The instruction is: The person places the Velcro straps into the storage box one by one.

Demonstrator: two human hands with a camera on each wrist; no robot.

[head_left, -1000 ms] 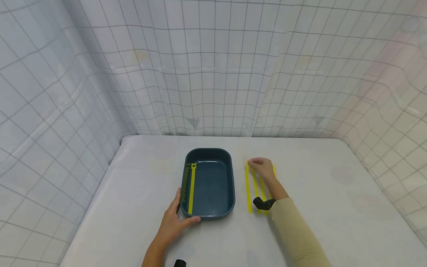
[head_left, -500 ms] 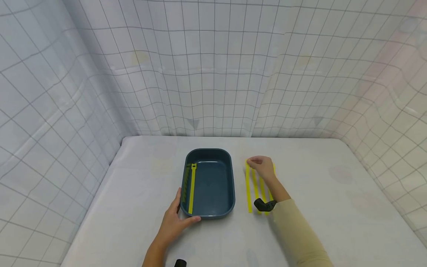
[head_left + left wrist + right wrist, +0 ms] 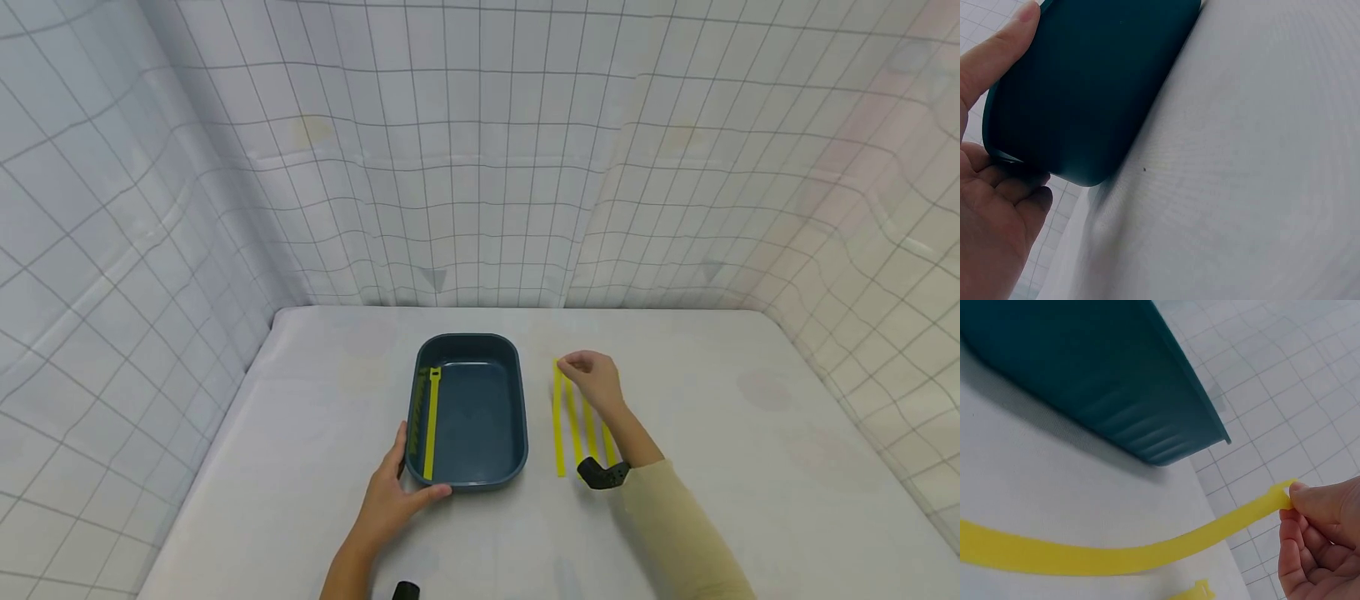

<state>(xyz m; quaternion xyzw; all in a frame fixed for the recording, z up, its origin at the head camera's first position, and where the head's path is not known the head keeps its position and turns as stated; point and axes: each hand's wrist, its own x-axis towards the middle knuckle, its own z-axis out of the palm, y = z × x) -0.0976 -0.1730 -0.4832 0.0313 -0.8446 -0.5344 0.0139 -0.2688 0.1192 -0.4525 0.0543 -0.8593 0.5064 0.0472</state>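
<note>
Tabletop (image 3: 720, 400): plain white. Tray (image 3: 482, 421): plain dark teal-blue. Strap (image 3: 432, 425) along tray's left edge: plain yellow, olive tint on tray wall (image 3: 417, 412) beside it. Straps (image 3: 558, 425) between tray and tabletop's right edge: same yellow. Curtain (image 3: 480, 167) beyond tabletop's far edge: white, thin dark-grey grid, pinkish toward right. Sleeve (image 3: 682, 533): plain pale khaki. Wrist camera (image 3: 602, 475): black.

A deep teal tray (image 3: 480, 425) sits upright on the white counter (image 3: 697, 375), its near left corner held in the person's left grip (image 3: 393, 504); a flat yellow strap (image 3: 432, 421) lies lengthwise inside, leftward. The right grip (image 3: 596, 379) pinches another strap (image 3: 1110, 560) by its raised far end; beside it I see three more straps (image 3: 574, 429).
</note>
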